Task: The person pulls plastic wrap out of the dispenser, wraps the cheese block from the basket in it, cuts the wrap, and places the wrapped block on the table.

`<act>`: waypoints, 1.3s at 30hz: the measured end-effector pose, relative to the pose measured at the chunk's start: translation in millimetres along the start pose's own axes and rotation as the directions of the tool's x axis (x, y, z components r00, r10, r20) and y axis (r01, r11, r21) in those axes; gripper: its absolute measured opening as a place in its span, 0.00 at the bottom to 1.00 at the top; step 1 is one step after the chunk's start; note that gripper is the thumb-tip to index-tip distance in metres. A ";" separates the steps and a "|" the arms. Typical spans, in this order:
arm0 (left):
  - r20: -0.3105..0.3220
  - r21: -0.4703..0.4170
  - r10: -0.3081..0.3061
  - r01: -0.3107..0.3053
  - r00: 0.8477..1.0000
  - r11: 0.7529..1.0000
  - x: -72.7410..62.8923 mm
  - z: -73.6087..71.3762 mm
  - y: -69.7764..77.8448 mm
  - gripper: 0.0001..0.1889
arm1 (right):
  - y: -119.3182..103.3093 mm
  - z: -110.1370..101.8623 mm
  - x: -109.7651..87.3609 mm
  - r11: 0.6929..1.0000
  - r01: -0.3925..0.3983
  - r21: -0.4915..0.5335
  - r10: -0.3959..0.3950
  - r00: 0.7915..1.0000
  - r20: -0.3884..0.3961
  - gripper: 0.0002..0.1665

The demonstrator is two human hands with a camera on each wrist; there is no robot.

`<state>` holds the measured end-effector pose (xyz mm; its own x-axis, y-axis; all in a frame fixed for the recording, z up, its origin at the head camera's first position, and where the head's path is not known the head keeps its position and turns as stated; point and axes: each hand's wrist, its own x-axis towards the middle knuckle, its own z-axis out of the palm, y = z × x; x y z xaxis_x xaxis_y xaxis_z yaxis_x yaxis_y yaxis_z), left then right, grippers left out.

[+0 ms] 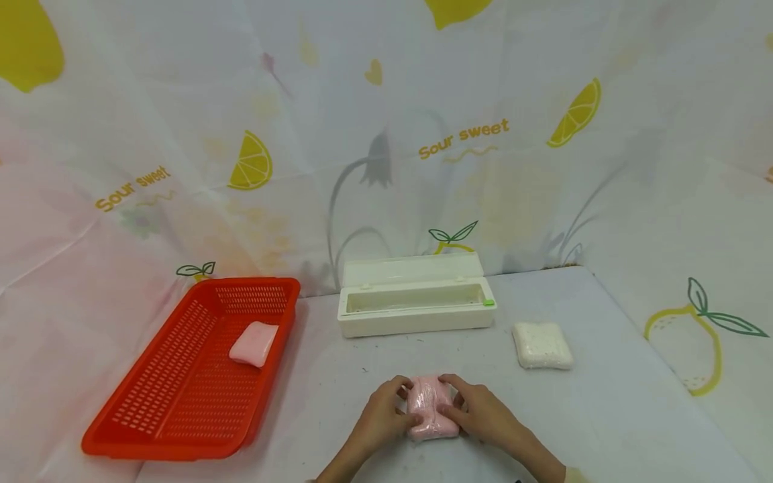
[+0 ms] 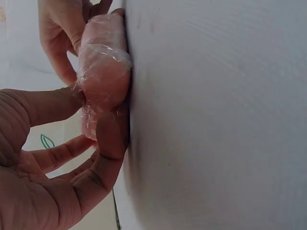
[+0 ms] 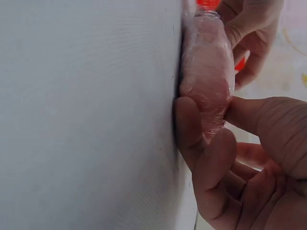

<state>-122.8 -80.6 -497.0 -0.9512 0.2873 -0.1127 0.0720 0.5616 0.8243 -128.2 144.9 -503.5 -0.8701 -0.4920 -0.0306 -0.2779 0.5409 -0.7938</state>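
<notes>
A soft-looking pink block [image 1: 432, 406] wrapped in clear plastic film lies on the table in front of me. My left hand [image 1: 380, 416] grips its left side, thumb on top and fingers curled at the edge. On the opposite side my right hand [image 1: 486, 416] holds it the same way. In the left wrist view, wrinkled film [image 2: 103, 55] covers the pink block, which rests against the tabletop. The right wrist view shows the fingertips of my right hand [image 3: 254, 177] along the block's lower edge. What exactly is inside the film I cannot tell.
A red plastic basket [image 1: 256, 402] stands at the left with another pink block [image 1: 253, 343] inside. At the back is a long white lidded box [image 1: 417, 325], lid raised. A white block [image 1: 542, 345] lies at the right. Behind the table [image 1: 604, 402] hangs a lemon-print cloth [image 1: 374, 100].
</notes>
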 end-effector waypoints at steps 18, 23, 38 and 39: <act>-0.007 0.081 -0.005 0.005 1.000 0.997 -5.0 -9.1 10.7 0.22 | 26.8 -118.8 -23.0 0.977 0.082 -0.197 -0.144 0.934 -0.327 0.22; -0.021 0.094 -0.037 0.039 0.999 0.995 -3.8 -19.1 8.2 0.21 | 51.6 -178.1 -51.6 0.948 -0.043 -0.316 -0.110 0.886 -0.451 0.21; -0.053 0.093 -0.078 0.082 0.996 0.992 -2.9 -35.6 -1.2 0.22 | 125.7 -216.0 -87.7 0.881 -0.363 -0.302 0.201 0.867 -0.456 0.22; -0.054 0.096 -0.082 0.087 0.995 0.992 -3.0 -36.3 -1.3 0.22 | 127.8 -215.0 -87.7 0.880 -0.378 -0.288 0.227 0.867 -0.443 0.23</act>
<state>-130.9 -110.4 -477.7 -0.9688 0.1978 -0.1495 0.0176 0.6563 0.7543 -174.9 403.8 -471.7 -0.9981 -0.0010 0.0624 -0.0329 0.8584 -0.5119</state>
